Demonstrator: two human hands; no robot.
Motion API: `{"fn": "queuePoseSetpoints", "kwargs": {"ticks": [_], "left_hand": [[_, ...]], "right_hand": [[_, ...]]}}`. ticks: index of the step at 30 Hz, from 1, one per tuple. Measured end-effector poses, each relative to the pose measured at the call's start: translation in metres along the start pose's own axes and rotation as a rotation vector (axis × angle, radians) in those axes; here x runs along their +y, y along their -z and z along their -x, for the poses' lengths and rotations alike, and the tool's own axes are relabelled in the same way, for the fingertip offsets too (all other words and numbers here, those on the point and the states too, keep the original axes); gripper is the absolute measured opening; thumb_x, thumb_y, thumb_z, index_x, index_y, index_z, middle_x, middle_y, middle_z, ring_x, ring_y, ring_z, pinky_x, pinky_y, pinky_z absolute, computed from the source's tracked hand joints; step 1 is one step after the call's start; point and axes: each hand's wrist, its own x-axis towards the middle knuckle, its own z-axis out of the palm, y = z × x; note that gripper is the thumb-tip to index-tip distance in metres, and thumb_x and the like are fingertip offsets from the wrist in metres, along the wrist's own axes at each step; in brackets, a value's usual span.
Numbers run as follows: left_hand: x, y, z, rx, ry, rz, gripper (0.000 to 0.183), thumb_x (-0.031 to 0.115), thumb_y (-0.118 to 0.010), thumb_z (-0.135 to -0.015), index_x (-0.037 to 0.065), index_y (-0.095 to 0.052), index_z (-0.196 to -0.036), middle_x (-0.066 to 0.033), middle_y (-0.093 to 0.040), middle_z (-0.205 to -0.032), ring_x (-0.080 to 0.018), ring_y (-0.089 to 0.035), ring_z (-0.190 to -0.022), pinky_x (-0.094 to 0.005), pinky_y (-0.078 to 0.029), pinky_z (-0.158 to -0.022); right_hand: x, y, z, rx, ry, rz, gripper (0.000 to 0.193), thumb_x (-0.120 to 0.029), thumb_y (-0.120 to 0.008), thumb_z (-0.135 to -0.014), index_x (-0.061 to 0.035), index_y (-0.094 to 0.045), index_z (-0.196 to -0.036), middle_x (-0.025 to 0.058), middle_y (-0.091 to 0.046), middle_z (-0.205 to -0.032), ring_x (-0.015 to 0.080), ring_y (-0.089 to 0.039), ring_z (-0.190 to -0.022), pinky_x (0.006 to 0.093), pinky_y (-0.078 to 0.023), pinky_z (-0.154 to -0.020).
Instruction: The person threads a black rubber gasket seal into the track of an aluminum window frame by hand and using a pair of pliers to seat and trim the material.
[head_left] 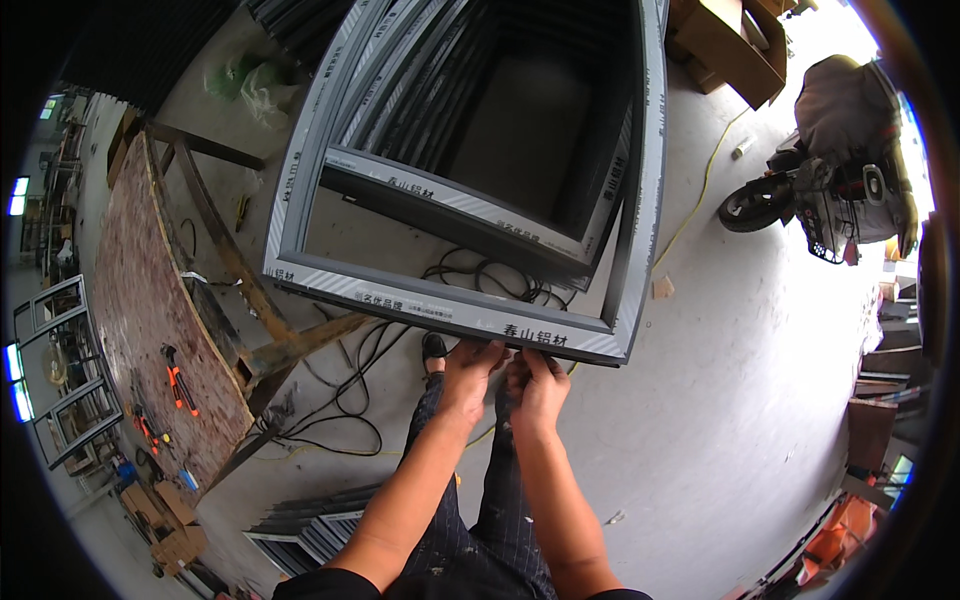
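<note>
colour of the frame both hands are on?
Dark grey frame with white-striped protective film; head view shows it best.

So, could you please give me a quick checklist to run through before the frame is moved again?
1. Left hand on the grey aluminium window frame's near rail: ok.
2. Right hand beside it on the same rail: ok.
3. Grip firmness: cannot tell.
4. Black cables on the floor by the feet: not ok.
5. Workbench close on the left: ok, apart.
6. Scooter off to the right: ok.
</note>
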Motion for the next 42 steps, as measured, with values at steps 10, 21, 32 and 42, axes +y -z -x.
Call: {"fn": "queuePoseSetpoints", "kwargs": {"ticks": [10,21,32,42], "left_hand": [[-0.006,-0.006,0.003,0.001,-0.026,-0.005,0.020,0.021,-0.072,-0.086,0.003,-0.065,-0.092,-0.0034,-0.066,-0.084,-0.0101,-0.057,-0.075,-0.0256,-0.044,-0.068],[-0.011,-0.005,0.001,-0.066,0.005,0.011,0.018,0.010,-0.068,-0.087,-0.001,-0.061,-0.100,-0.0058,-0.066,-0.087,-0.0114,-0.061,-0.078,-0.0250,-0.047,-0.070],[-0.004,0.006,-0.001,-0.047,0.028,0.026,0.022,0.022,-0.067,-0.089,0.006,-0.062,-0.103,-0.0031,-0.066,-0.095,-0.0143,-0.063,-0.087,-0.0300,-0.050,-0.080],[-0.022,-0.013,0.005,-0.026,-0.053,-0.021,0.015,0.012,-0.065,-0.090,-0.001,-0.059,-0.093,-0.0031,-0.064,-0.080,-0.0065,-0.056,-0.066,-0.0212,-0.042,-0.055]], "right_hand": [[0.007,0.005,-0.005,0.007,0.040,-0.088,0.014,-0.013,-0.064,-0.085,0.0004,-0.060,-0.088,0.0029,-0.059,-0.069,0.0079,-0.049,-0.050,0.0214,-0.030,-0.042],[0.000,0.007,-0.005,-0.012,0.017,-0.102,0.013,-0.009,-0.065,-0.083,0.0010,-0.062,-0.089,0.0063,-0.064,-0.073,0.0084,-0.052,-0.052,0.0197,-0.032,-0.042],[0.005,0.014,-0.011,-0.052,0.021,-0.071,0.014,-0.012,-0.063,-0.085,0.0007,-0.060,-0.090,0.0046,-0.061,-0.072,0.0084,-0.050,-0.052,0.0210,-0.032,-0.043],[0.003,0.011,-0.009,-0.053,0.046,-0.071,0.012,-0.012,-0.063,-0.087,-0.0007,-0.061,-0.090,0.0010,-0.058,-0.069,0.0069,-0.047,-0.052,0.0209,-0.030,-0.044]]}}
